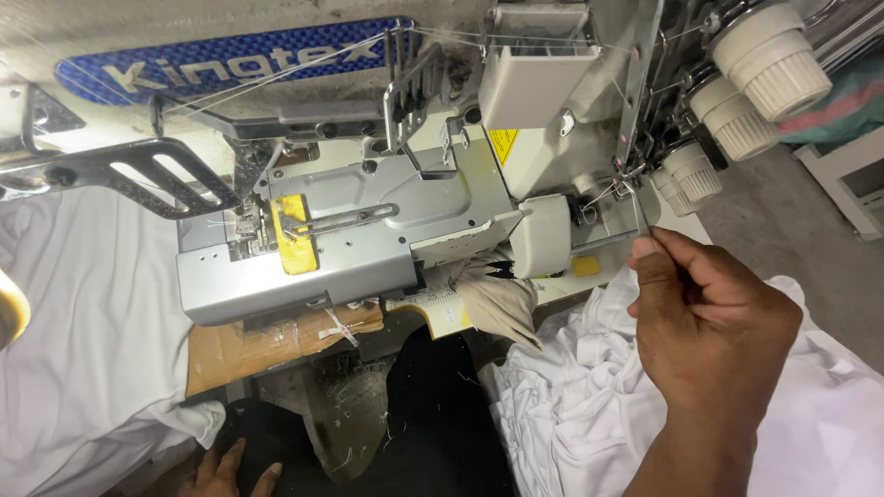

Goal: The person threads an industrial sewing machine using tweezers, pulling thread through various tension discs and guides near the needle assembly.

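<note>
Head view shows us threading: our right hand (709, 317) pinches a thin tool (640, 216) at the thread guide (630, 170) right of the sewing machine (368, 230), while our left hand (226, 471) rests open (low, on dark cloth), so steady fine aim matters next.

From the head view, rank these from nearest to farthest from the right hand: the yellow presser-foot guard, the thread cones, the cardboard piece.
Measured from the right hand:
1. Thread cones, just above the hand at upper right.
2. Yellow presser-foot guard, left of the hand, on the machine bed.
3. Cardboard piece, lower left, under the machine's front edge; only slightly farther than the guard.
</note>
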